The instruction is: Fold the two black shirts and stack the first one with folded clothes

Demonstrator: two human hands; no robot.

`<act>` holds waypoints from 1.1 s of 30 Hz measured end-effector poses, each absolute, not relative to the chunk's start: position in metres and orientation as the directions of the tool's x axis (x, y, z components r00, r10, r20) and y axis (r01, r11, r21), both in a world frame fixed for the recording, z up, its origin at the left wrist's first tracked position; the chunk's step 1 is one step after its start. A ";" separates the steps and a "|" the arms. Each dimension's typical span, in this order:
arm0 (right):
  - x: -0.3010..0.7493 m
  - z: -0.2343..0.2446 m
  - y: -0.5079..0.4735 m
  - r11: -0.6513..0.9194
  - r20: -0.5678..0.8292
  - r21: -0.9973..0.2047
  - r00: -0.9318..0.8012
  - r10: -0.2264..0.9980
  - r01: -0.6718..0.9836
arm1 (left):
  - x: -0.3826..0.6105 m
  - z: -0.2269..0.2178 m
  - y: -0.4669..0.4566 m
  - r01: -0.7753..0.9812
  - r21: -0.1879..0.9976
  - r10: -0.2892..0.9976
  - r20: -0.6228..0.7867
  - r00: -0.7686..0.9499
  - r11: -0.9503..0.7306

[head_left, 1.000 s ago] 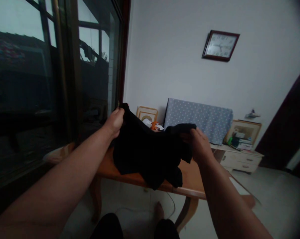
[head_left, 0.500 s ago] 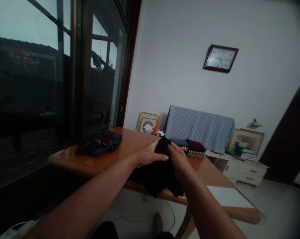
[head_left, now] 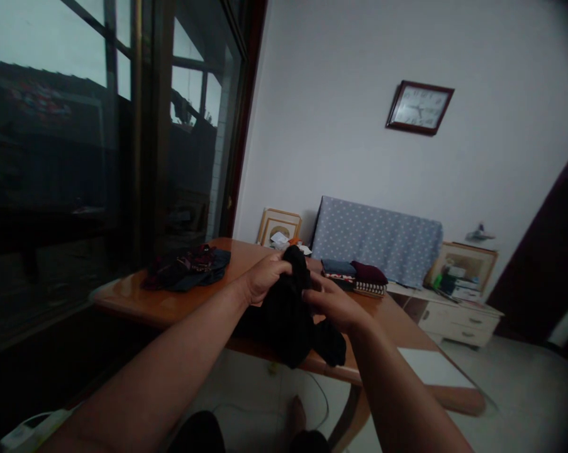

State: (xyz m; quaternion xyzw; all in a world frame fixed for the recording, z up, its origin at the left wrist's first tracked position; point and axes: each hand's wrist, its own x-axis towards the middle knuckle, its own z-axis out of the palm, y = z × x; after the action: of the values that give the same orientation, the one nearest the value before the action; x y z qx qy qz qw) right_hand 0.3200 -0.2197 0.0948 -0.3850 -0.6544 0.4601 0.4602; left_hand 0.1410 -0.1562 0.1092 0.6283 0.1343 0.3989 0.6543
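We hold the black garment bunched over the near edge of the table, about midway along that edge. Our left hand is closed in a fist around its topmost wad, and our right hand has its fingers curled into the folds just below and to the right, though the cloth hides how firm that second grip is. As we judge it, the main risk is the lower part: 2 loose lobes already hang past the near edge, so if either hand slackens, their weight could drag the whole piece off the table to the floor. A second risk is the dim light. Black cloth shows us no seams or hems here, so we could grab the wrong layer and leave it twisted. The garment's long axis runs steeply, from the gathered top between our hands, which points up and slightly toward the far edge, down to the hanging end, which points at the floor. We cannot tell which end is collar or hem. A heap of dark clothes lies near the left edge and a stack of folded clothes sits at the far edge, both apart from our hands.
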 end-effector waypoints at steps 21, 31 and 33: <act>0.334 0.105 -0.209 0.351 0.342 -0.925 0.086 0.936 -0.144 | 0.141 0.086 -0.159 -0.054 0.899 0.640 0.350 0.684 -0.434; 0.432 0.135 -0.204 0.468 0.474 -0.861 0.646 0.599 0.198 | 0.049 0.149 -0.076 0.650 0.517 0.722 0.689 0.070 -0.557; 0.442 0.145 -0.207 0.499 0.485 -0.841 0.703 0.520 0.210 | 0.031 0.163 -0.073 0.642 0.572 0.717 0.695 -0.048 -0.511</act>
State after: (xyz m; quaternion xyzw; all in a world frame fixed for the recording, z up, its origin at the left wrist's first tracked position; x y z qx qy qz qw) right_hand 0.4419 -0.2069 0.1450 -0.4904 -0.3721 0.0990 0.7818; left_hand 0.0315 -0.0725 0.1628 0.6891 0.4932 0.5297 0.0356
